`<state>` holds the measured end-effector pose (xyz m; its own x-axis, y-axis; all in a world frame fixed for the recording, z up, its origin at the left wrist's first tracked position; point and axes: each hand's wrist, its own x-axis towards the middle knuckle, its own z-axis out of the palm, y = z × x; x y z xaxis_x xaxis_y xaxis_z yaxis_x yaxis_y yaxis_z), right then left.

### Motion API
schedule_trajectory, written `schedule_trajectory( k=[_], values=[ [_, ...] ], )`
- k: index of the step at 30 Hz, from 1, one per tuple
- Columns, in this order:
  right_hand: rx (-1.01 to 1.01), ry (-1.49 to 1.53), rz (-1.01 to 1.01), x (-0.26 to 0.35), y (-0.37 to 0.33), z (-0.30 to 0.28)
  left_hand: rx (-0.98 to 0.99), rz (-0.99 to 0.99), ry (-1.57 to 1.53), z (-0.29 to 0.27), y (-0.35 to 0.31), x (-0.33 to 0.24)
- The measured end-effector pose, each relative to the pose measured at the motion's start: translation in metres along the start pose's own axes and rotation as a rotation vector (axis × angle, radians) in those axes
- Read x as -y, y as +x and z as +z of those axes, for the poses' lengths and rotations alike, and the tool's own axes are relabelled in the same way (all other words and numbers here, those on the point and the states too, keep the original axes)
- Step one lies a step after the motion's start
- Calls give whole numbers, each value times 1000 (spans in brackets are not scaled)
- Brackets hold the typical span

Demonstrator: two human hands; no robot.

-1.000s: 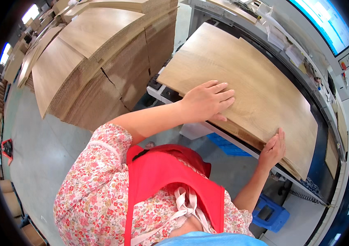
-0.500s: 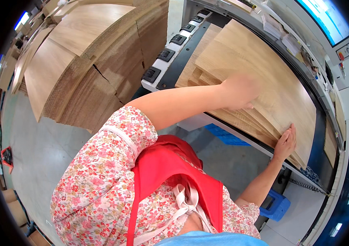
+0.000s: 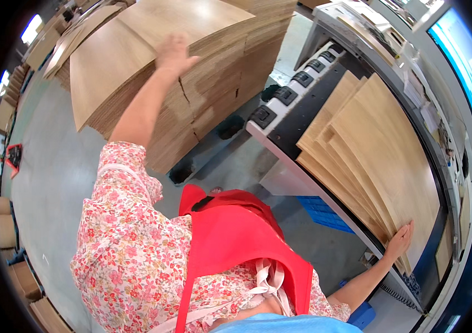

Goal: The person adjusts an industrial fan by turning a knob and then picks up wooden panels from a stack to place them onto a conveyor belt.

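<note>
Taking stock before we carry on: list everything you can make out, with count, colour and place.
Fanned boards: several, wood-toned, on the machine bed
Machine bed: one, dark, right of centre
Blocks: about six, black, along the bed's left edge
Stacked boards: many, wood-toned, upper left
Screen: one, blue-white, upper right
Crate: one, blue, below the bed
Floor item: one, red-black, far left
Apron: one, red, lower centre
Left hand: one, bare, at the stacked boards, contact unclear
Right hand: one, bare, at the fanned boards' lower end
</note>
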<state>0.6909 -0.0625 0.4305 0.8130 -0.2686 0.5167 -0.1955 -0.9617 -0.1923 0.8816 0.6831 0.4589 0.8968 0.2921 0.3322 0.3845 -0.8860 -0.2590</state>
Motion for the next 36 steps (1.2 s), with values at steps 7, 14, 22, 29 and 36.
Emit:
schedule_trajectory(
  k=[7, 14, 22, 29, 36],
  values=[
    [-93, -41, -100, 108, 3, 5, -307, 33, -257, 92, -3, 88],
    [188, 653, -726, 339, -41, 14, -426, 180, -274, 79, -32, 77],
    [1119, 1245, -180, 415, -90, 61, -721, 454, -482, 14, -116, 38],
    [1456, 1776, 393, 457, -119, 76, -695, 575, -666, -19, -199, -8],
    [1651, 1788, 642, 438, -127, 79, -608, 529, -733, -13, -221, -18]
  ],
)
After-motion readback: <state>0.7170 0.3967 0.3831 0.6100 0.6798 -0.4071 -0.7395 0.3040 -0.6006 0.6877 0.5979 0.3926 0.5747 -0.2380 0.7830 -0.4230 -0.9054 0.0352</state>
